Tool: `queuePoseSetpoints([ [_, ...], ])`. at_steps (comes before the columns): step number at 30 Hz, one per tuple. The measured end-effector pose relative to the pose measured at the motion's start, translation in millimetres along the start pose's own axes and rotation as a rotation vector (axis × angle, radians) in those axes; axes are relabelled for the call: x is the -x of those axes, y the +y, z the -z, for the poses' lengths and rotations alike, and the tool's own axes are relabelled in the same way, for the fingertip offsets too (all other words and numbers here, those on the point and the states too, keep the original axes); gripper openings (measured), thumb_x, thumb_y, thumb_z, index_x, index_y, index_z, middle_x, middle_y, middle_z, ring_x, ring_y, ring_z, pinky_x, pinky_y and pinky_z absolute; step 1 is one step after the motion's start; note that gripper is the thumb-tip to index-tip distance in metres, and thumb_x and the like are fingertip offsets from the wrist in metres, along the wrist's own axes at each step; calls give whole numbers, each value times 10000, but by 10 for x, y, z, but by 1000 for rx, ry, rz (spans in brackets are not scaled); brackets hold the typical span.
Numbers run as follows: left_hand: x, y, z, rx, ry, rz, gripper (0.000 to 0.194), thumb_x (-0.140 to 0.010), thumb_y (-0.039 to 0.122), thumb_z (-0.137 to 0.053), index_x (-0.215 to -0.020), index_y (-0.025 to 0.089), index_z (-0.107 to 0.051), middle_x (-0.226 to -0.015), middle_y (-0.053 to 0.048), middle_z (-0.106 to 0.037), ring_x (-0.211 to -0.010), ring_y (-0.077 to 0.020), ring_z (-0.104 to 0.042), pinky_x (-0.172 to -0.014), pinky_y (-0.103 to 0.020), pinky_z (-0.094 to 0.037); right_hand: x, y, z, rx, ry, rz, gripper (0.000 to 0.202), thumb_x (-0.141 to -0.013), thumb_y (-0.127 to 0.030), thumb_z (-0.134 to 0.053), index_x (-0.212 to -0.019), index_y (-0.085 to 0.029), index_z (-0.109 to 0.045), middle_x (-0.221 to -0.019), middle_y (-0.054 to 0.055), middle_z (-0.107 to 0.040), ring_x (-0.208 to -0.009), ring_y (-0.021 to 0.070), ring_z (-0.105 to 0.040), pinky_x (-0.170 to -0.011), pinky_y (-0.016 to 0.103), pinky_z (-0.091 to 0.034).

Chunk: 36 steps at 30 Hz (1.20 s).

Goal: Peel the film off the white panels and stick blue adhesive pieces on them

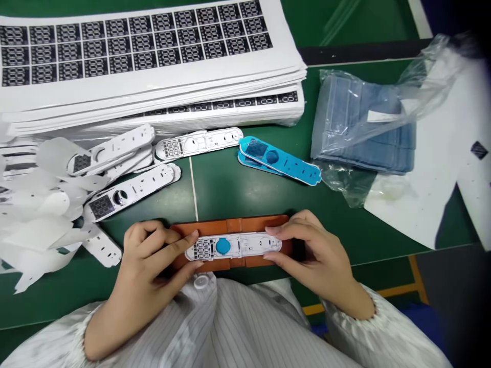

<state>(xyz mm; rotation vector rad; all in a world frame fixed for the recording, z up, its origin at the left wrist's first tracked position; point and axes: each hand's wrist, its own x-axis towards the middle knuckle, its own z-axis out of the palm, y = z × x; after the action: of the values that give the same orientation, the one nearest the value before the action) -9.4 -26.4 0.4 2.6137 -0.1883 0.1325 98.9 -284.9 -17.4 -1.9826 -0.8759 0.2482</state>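
Observation:
A long white plastic housing [251, 244] with digit-shaped cutouts at its left end lies across a brown-orange block [218, 226] at the table's front edge. A round blue piece [223, 246] shows in its middle. My left hand [153, 260] pinches the housing's left end between thumb and index finger. At the opposite end, my right hand [316, 253] grips it the same way, thumb below and fingers above. Beyond the block, two bright blue strips [284, 162] overlap on the green table. Another white housing [199, 143] touches their left tip.
Several white housings [132, 189] lie at left beside a heap of translucent white film pieces [57, 204]. Behind them is a stack of printed sheets [153, 84] with digit patterns. Blue-grey trays [360, 128] in clear plastic sit at right, near white sheets [418, 204].

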Motion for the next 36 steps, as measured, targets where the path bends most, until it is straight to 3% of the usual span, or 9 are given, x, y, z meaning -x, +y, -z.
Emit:
queuePoseSetpoints([
  [6,-4,19,2,-28,-14,5,310,-818,204,-630,-1119,195,-558,-825,-36,-562,-841,-211,-444,-723,-405,-371,-5,-11,-10,-23,6,-14,229,-775,-175,-716,-874,-229,-517,-831,11,-663,-757,165,-526,-584,284,-480],
  [10,-32,28,13,-55,-30,0,323,-804,207,-641,-1118,190,-568,-782,-33,-573,-823,-215,-459,-723,-414,-380,-37,-82,-3,12,-31,-52,353,-813,-152,-663,-682,-226,-344,-656,-31,-577,-732,171,-571,-600,304,-456],
  [14,-66,73,49,-132,-27,-33,316,-790,231,-655,-1096,180,-594,-786,-36,-613,-856,-238,-483,-746,-427,-373,-35,-136,1,122,-44,-56,390,-833,-168,-633,-646,-217,-295,-668,-22,-593,-725,181,-591,-563,298,-413],
  [18,-71,135,76,-176,-44,-21,259,-842,231,-593,-1093,166,-610,-795,-29,-631,-879,-235,-506,-869,-491,-337,-19,-130,30,210,-64,9,95,-856,-165,-610,-832,-216,-534,-843,6,-672,-721,155,-595,-621,313,-444],
  [21,-74,131,81,-180,-22,-48,245,-885,229,-529,-1104,152,-609,-804,-27,-637,-887,-223,-512,-960,-527,-279,-46,-116,83,269,-127,174,197,-878,-143,-579,-1067,-197,-587,-960,46,-681,-798,163,-601,-683,323,-466],
  [24,-83,85,101,-173,-43,-68,274,-913,253,-478,-1151,170,-587,-841,-28,-631,-904,-211,-508,-1001,-533,-243,-93,-121,138,349,-126,319,197,-877,-112,-567,-1067,-155,-604,-998,81,-679,-793,171,-587,-676,325,-467],
  [27,-69,37,139,-176,-75,-48,386,-929,302,-437,-1294,182,-470,-916,-48,-613,-951,-220,-494,-1002,-533,-247,-143,-107,196,334,-46,296,152,-876,-82,-546,-998,-151,-605,-909,68,-674,-754,161,-577,-648,305,-468],
  [30,-21,8,162,-187,-50,-13,477,-923,323,-443,-1370,179,-361,-987,-71,-600,-1014,-237,-483,-1017,-539,-237,-210,-33,288,357,126,146,121,-888,-98,-523,-928,-183,-599,-806,34,-641,-720,159,-577,-627,298,-465],
  [36,100,-15,137,-194,-25,24,421,-908,264,-468,-1317,173,-424,-1015,-77,-597,-1040,-237,-489,-1026,-518,-244,-410,-56,361,651,309,106,153,-870,-204,-562,-1009,-190,-626,-961,110,-602,-873,273,-577,-729,417,-467],
])
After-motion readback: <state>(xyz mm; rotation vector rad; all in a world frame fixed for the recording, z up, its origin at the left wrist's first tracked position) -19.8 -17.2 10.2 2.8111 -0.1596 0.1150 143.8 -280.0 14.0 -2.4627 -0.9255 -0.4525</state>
